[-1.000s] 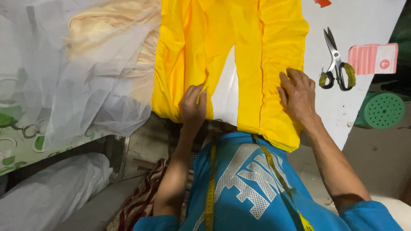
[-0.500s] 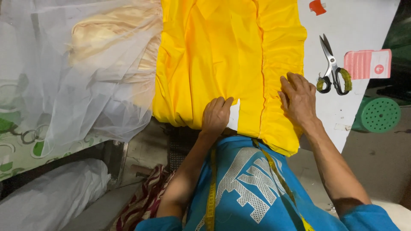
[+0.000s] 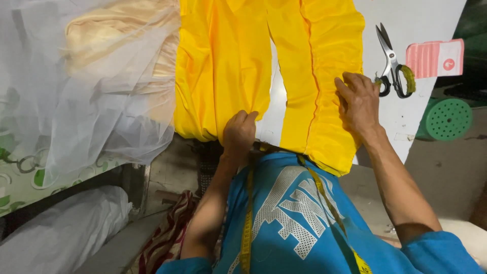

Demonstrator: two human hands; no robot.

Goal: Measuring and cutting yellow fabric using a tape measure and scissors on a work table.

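Both arms reach out over the near edge of the white table (image 3: 416,15). The left hand (image 3: 239,131) is curled, knuckles up, fingers pressed together and gripping the near hem of the yellow fabric (image 3: 223,66) right at the table edge. The right hand (image 3: 359,99) lies flatter, fingers loosely spread and pressing down on the right-hand strip of the same cloth, wrist bent back toward the body.

The fabric runs from far to near across the table and hangs a bit over the near edge. It's split into two panels with a narrow wedge of white tabletop showing between them; left hand sits on the left panel's inner edge, right hand on the rumpled outer edge of the right one. Smooth, slightly shiny, thin stuff, with soft folds and a puckered seam.

Just right of the right hand: metal scissors (image 3: 391,61) with yarn-wrapped handles. Left side is a heap of sheer white netting (image 3: 86,101). A yellow tape measure (image 3: 247,223) hangs round the neck.
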